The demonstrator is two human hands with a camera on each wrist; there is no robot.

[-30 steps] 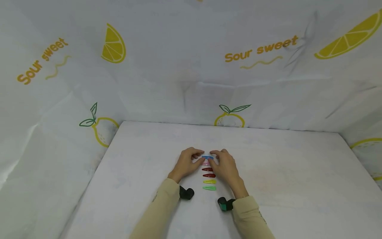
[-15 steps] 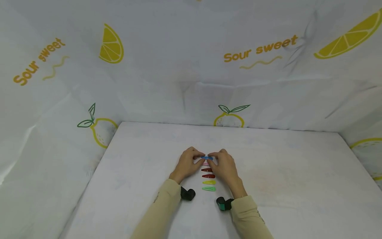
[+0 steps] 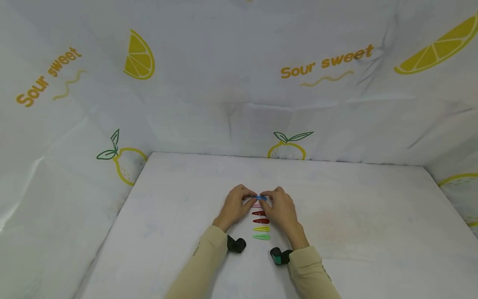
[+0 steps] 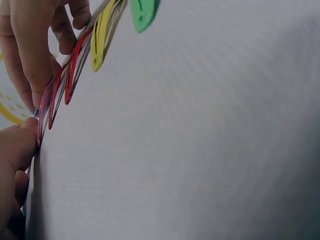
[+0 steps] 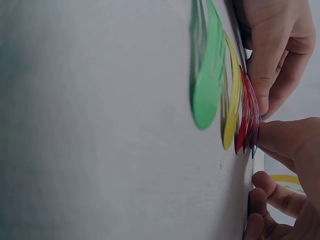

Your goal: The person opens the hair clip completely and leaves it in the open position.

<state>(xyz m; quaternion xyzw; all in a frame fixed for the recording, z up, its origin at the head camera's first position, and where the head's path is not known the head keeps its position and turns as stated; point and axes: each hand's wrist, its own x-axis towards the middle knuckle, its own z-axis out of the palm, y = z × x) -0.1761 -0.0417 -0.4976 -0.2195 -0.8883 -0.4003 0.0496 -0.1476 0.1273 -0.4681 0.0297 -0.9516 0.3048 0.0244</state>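
Note:
Both hands meet at the far end of a column of snap hair clips. My left hand [image 3: 235,203] pinches the left end of a blue hair clip [image 3: 260,198] between thumb and index finger. At its other end, the thumb and index finger of my right hand [image 3: 281,207] pinch the same clip. Just below lies a pink hair clip [image 3: 256,205], partly covered by the right thumb. Nearer follow two red hair clips [image 3: 261,221], a yellow hair clip [image 3: 261,229] and a green hair clip [image 5: 207,95]. In both wrist views the fingers mostly hide the blue clip.
The clips lie on a white tabletop [image 3: 358,216]. Behind it and at the sides hangs a white sheet [image 3: 209,99] printed with lemons and lettering. Black wrist cameras [image 3: 237,245] stick out inward from both beige sleeves [image 3: 199,265].
One second ago the index fingers were lifted apart above the blue clip; they have since come together on it, and both hands now pinch it. The other clips keep their places.

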